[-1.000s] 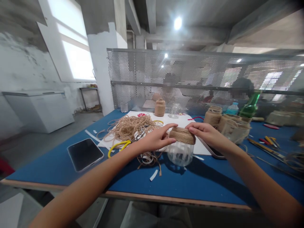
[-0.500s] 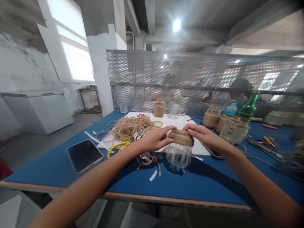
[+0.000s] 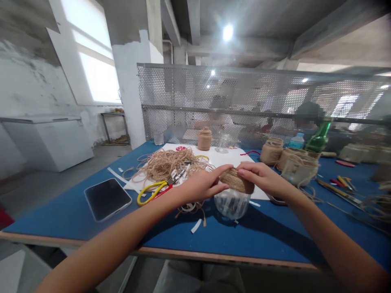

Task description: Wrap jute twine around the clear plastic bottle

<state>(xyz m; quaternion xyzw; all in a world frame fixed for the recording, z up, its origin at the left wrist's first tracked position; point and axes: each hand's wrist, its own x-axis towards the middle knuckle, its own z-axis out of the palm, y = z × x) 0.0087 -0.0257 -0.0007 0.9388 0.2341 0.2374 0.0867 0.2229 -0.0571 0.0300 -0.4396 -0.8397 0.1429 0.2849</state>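
A clear glass jar stands on the blue table, its upper part wound with brown twine. Both my hands grip the wrapped band. My left hand closes on its left side with the thumb pressed against the twine. From the right, my right hand has its fingers curled over the top edge. The jar leans slightly. Loose strands and white paper strips lie just left of the jar.
A heap of twine and yellow-handled scissors lie to the left on white paper. A dark phone sits nearer the left edge. Several twine-wrapped jars, a green bottle and tools stand to the right. Behind is a perforated metal screen.
Both hands have closed tighter over the twine band and the jar has tipped a little. The scissors' handles show more clearly.
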